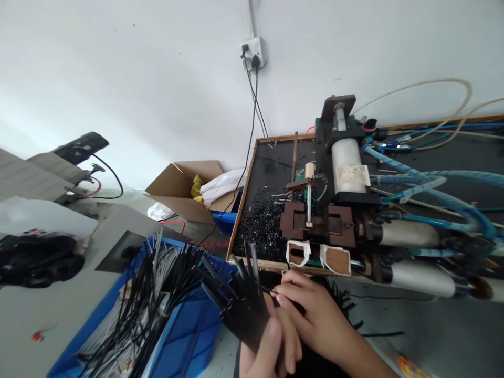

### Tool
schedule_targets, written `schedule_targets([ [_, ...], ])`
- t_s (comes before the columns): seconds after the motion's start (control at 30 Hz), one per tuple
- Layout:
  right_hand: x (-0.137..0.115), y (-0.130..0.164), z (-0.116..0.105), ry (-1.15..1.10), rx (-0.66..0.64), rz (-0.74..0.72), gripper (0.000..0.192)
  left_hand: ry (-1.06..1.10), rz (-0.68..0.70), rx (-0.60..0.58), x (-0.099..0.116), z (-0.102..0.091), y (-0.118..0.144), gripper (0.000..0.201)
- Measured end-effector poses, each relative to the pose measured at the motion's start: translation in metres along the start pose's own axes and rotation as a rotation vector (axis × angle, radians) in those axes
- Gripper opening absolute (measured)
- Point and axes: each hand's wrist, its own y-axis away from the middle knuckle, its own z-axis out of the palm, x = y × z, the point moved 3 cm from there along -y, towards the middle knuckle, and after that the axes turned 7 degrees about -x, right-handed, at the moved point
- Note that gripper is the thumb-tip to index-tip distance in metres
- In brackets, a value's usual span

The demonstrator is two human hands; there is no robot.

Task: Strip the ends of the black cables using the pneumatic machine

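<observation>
Your left hand (263,349) is closed around a bundle of black tubes (240,299), its fingers wrapped about the lower end so that the cut tips fan upward and apart. The bundle lies just in front of the pneumatic press (334,210), close to that machine's near edge. Your right hand (318,315) rests against the bundle on its press-ward side; the fingers are curled, with the fingertips (281,299) pinching at one thin black tube among the tips, though whether that grip is complete cannot be told.

The press stands on a worktop (413,325) whose black tray (271,163) is rimmed in wood. A heap of short black cut pieces (260,226) lies on the tray just left of the press's brown jig blocks (315,223). Two tape-wrapped openings (318,257) sit at the front of the press, directly above your hands. A white cylinder (348,168) rises at the back of the press, and blue air hoses (433,189) run off to its right.

Left of the press, beyond the bundle, a blue crate (185,336) holds many long black tubes (145,304). Farther left and behind the press are an open cardboard box (185,189) and, on the wall above, a socket (252,52) with black cords hanging toward the tray.
</observation>
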Motion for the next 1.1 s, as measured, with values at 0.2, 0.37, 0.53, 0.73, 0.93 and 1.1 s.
schedule_targets([
  [0.2, 0.008, 0.006, 0.023, 0.476, 0.174, -0.009, 0.038, -0.163, 0.022, 0.017, -0.004, -0.007, 0.009, 0.044],
  [0.37, -0.004, 0.014, 0.028, 0.554, 0.053, -0.131, 0.047, -0.201, -0.004, -0.02, -0.011, -0.005, 0.019, 0.048],
  [0.53, -0.014, 0.015, 0.017, 0.447, -0.011, -0.107, 0.04, -0.156, 0.032, -0.096, -0.004, 0.002, 0.028, 0.051],
  [0.73, -0.037, 0.04, -0.008, 0.157, 0.408, -0.382, 0.035, -0.181, -0.018, -0.113, -0.004, 0.001, 0.04, 0.051],
  [0.93, -0.057, 0.05, -0.008, -0.078, 0.381, -0.357, 0.025, -0.202, -0.153, 0.009, -0.02, -0.01, 0.051, 0.054],
  [1.1, -0.041, 0.037, -0.005, -0.072, 0.347, -0.2, 0.021, -0.243, -0.095, -0.114, -0.014, -0.003, 0.05, 0.05],
])
